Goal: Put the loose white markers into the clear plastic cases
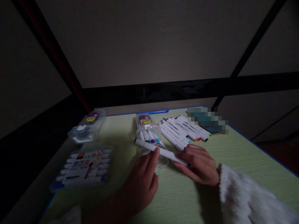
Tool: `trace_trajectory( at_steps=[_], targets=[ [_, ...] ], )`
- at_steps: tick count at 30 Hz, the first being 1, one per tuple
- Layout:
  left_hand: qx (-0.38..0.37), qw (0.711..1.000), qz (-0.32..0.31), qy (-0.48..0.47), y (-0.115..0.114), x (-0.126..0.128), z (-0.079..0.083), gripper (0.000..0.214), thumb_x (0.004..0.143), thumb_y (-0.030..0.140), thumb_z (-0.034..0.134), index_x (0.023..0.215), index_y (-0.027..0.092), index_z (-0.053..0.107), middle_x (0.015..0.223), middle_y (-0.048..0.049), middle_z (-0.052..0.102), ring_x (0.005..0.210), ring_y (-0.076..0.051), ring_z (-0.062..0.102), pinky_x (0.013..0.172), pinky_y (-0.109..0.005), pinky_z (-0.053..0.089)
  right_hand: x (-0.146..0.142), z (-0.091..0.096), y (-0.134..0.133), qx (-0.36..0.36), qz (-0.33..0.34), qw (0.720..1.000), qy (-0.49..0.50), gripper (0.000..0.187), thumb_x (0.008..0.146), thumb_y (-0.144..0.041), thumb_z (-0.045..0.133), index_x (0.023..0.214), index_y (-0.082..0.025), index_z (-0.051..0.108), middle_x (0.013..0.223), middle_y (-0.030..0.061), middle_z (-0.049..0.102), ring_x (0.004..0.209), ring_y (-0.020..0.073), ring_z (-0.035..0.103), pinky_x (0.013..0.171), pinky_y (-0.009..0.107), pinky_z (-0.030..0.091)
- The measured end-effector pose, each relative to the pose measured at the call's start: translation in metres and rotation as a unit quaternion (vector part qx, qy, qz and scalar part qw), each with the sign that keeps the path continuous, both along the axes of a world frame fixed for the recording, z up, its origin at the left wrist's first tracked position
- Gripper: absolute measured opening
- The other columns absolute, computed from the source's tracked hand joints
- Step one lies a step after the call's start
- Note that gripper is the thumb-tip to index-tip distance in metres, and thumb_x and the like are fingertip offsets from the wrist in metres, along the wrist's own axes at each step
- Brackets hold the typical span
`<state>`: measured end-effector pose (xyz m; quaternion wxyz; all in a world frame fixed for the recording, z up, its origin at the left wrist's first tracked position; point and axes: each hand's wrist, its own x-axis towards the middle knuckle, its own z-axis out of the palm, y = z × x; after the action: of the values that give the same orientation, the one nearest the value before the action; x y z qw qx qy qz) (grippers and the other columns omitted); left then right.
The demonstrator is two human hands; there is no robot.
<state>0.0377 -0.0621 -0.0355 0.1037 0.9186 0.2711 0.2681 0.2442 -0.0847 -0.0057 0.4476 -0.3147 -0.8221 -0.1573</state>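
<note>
A white marker (167,153) with dark ends lies slantwise above the table. Its near right end is pinched between the thumb and fingers of my right hand (199,164). My left hand (143,180) reaches in from the lower left, thumb apart from the fingers, and its index fingertip meets the middle of that marker. Some of its other fingers are hidden. Just beyond both hands stands a clear plastic case (148,126) with several white markers (147,137) in its mouth, their coloured ends facing me. The case's clear lid (163,162) hangs open under the held marker.
Loose white markers (176,132) lie in rows at the right, beside a partly blurred green item (206,120). On the left are a closed clear case (87,127) and a flat printed marker box (85,166). The pale green table (231,194) has a blue edge.
</note>
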Motion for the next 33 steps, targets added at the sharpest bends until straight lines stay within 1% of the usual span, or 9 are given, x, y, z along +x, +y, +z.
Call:
trace_trajectory(
  at_steps=[4,10,17,23,29,33],
  targets=[
    [0.0,1.0,-0.004,0.0,0.0012,0.0004,0.0004,0.074,0.08,0.007,0.041,0.142,0.018,0.002,0.136,-0.0142,0.041,0.122,-0.027,0.042,0.097,-0.043,0.043,0.0005,0.0019,-0.0003,0.009,0.002,1.0,-0.007,0.009,0.082,-0.014,0.052,0.091,-0.016,0.054,0.051,-0.0029,0.051,0.044,0.0109,0.044,0.042,0.025,0.033],
    [0.006,1.0,-0.011,-0.003,0.001,0.0013,0.0029,0.076,0.08,0.006,0.041,0.142,0.019,-0.001,0.138,-0.0138,0.039,0.123,-0.027,0.041,0.097,-0.043,0.043,0.0012,0.0042,-0.0013,0.0,0.012,1.0,-0.008,0.012,0.081,-0.013,0.054,0.092,-0.015,0.054,0.051,-0.0029,0.051,0.044,0.0107,0.044,0.042,0.025,0.034],
    [0.012,1.0,-0.008,0.002,0.0012,-0.0006,0.0008,0.076,0.08,0.006,0.041,0.142,0.019,-0.001,0.136,-0.0139,0.04,0.121,-0.027,0.043,0.096,-0.043,0.044,-0.0009,0.0063,-0.002,0.005,0.017,1.0,-0.011,0.014,0.08,-0.011,0.054,0.093,-0.015,0.053,0.051,-0.0026,0.052,0.044,0.0111,0.044,0.042,0.026,0.034],
    [0.014,1.0,-0.014,0.002,0.0011,-0.0001,0.0018,0.075,0.081,0.005,0.04,0.142,0.018,-0.001,0.136,-0.014,0.04,0.121,-0.027,0.042,0.097,-0.043,0.043,-0.0014,0.0084,-0.0022,0.018,0.027,0.999,-0.013,0.015,0.08,-0.011,0.054,0.095,-0.015,0.052,0.054,-0.0011,0.056,0.044,0.011,0.045,0.04,0.025,0.034],
    [0.012,1.0,-0.016,0.004,0.0018,0.0001,0.0016,0.075,0.081,0.005,0.04,0.142,0.018,0.0,0.135,-0.014,0.041,0.121,-0.027,0.042,0.098,-0.043,0.043,-0.0015,0.0085,-0.003,0.026,0.013,0.999,-0.02,0.011,0.08,-0.011,0.054,0.09,-0.014,0.054,0.05,-0.0024,0.053,0.043,0.0104,0.044,0.041,0.025,0.035],
    [0.022,1.0,-0.017,0.005,0.0014,-0.0005,-0.0001,0.075,0.081,0.005,0.04,0.142,0.017,0.0,0.135,-0.0141,0.041,0.122,-0.026,0.042,0.097,-0.043,0.043,-0.0013,0.0084,-0.0039,0.038,0.003,0.999,-0.032,0.009,0.081,-0.011,0.054,0.089,-0.014,0.054,0.051,-0.0017,0.055,0.044,0.0099,0.046,0.042,0.024,0.036]
  ],
)
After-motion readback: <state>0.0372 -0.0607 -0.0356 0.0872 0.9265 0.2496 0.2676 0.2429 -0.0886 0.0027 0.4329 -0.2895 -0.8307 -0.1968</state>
